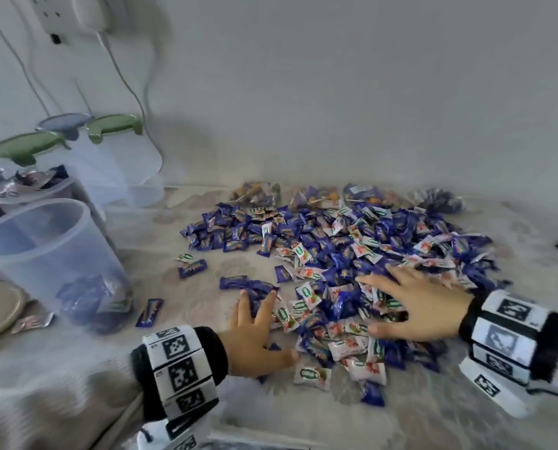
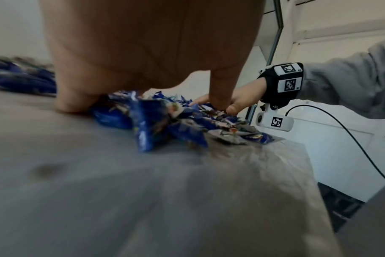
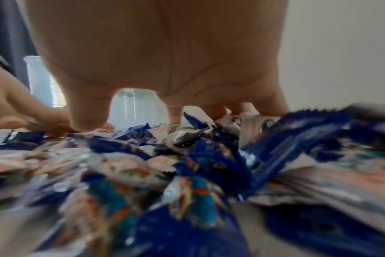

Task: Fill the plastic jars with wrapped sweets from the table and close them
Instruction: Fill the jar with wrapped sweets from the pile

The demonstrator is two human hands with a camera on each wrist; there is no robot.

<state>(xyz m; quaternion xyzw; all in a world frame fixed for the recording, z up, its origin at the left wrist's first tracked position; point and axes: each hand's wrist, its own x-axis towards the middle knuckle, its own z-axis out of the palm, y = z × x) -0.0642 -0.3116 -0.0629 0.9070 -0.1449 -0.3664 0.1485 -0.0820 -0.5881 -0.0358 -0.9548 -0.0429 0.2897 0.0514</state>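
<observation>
You face a plain pale wall (image 1: 336, 92); a white socket (image 1: 76, 14) with hanging cables (image 1: 121, 73) sits upper left.

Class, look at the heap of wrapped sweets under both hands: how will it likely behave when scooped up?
The heap of wrapped sweets is loose, so pieces will probably spill from the left hand and right hand. The shiny wrappers likely slide over each other. Each piece looks small and flat, so probably light.

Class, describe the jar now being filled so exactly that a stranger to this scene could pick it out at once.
Start at the cluster of plastic jars on the table's left, across from the pile of wrapped sweets. The open jar is the one nearest the person. It alone is lidless with only a few blue sweets at its bottom.
</observation>
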